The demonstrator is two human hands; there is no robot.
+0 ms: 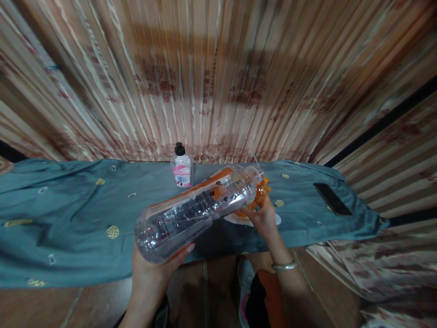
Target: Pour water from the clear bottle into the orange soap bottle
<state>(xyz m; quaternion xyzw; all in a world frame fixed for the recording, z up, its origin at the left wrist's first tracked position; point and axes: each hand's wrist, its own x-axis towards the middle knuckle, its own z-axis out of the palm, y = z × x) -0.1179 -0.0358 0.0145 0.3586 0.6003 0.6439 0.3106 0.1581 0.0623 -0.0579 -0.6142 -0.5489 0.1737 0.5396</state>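
A large clear plastic bottle (180, 221) with an orange-and-white label lies tilted across the middle of the view, its neck to the upper right. My left hand (155, 271) is closed around its base from below. At the mouth end, my right hand (264, 219) grips a translucent orange object with knobbly edges (262, 190); the bottle neck partly hides it, so its exact kind is unclear. The bottle's mouth is right against or just over this orange object. Beneath them, part of a white flat item (274, 219) shows on the cloth.
A small clear bottle with a black cap and pink label (182, 171) stands upright toward the back. On the right lies a dark phone (332, 199). Blue-green patterned cloth (78, 196) covers the table, and pleated curtains (191, 77) hang behind and beside it.
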